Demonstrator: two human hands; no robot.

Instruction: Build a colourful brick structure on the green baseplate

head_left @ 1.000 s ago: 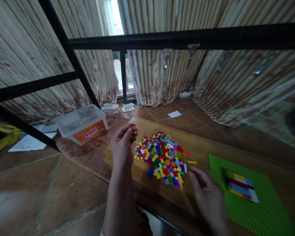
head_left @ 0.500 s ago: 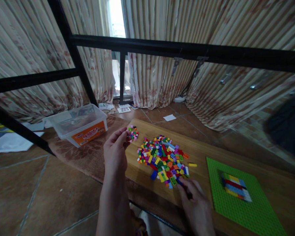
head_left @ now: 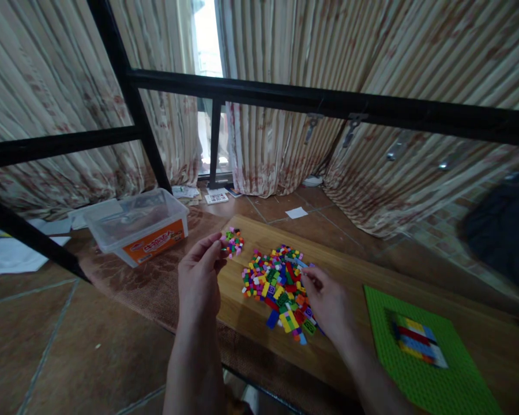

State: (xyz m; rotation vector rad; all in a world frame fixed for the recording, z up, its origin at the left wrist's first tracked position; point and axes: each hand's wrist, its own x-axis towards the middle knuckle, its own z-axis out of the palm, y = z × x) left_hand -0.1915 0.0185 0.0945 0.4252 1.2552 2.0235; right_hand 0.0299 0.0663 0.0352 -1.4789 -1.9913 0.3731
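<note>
A heap of mixed toy building bricks [head_left: 274, 282] lies on the wooden board. My right hand [head_left: 328, 300] reaches over its right side, thumb and fingers pinched by a light blue brick; what they grip, if anything, is hidden. Beyond the heap, at the board's far left, is a smaller cluster of tiny bricks [head_left: 233, 241]. Beside this cluster my left hand [head_left: 201, 271] is closed in a pinch, and anything in it is too small to name. On a green baseplate [head_left: 450, 374] at the right, a striped block of bricks [head_left: 419, 340] in yellow, red, blue and white is built up.
The wooden board [head_left: 328, 248] rests on a brown cloth-covered surface [head_left: 142, 294]. A clear plastic box [head_left: 138, 225] with an orange label stands at the left. A black metal frame [head_left: 259, 86] crosses in front of the curtains. Papers [head_left: 296, 212] lie on the tiled floor.
My right hand has moved away from me, from the heap's near right edge to its upper right side. My left hand stays pinched beside the small cluster. The view has tilted slightly.
</note>
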